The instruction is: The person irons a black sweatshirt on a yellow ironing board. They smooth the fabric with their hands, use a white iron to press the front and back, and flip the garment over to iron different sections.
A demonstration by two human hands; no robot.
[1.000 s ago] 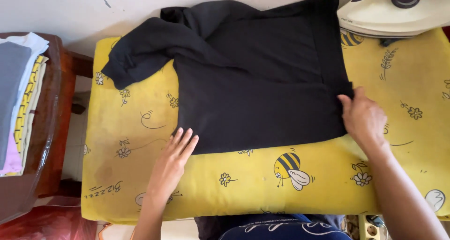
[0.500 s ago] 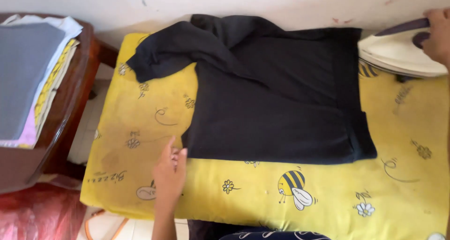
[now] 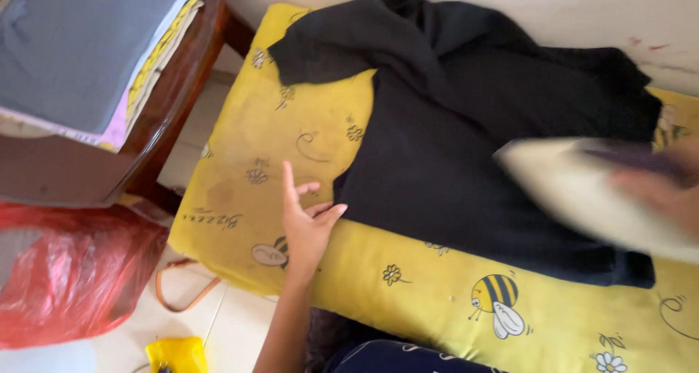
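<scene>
At the near edge, low in the middle, a dark blue cloth with pale marks (image 3: 393,355) shows just below the pad. On the floor at the near left lie a small yellow thing (image 3: 176,354) and a red plastic bag (image 3: 69,271).

The yellow padded cover (image 3: 437,286), printed with bees and flowers, fills the middle of the scene. The left hand (image 3: 306,224) rests on it with the fingers spread apart and open, holding nothing; its fingertips are just beside the left near edge of the black garment (image 3: 466,147).

The black garment lies spread on the cover, from the middle to the right, and its far part is bunched in folds near the wall (image 3: 466,2).

At the right, the right hand (image 3: 662,187) is closed around the dark handle of a cream-coloured iron (image 3: 582,198), which is over the right part of the garment. Both are blurred, so I cannot tell if the iron touches the cloth.

At the far left stands a dark wooden table (image 3: 182,74) with a pile of folded cloths (image 3: 80,53), the grey one on top.
</scene>
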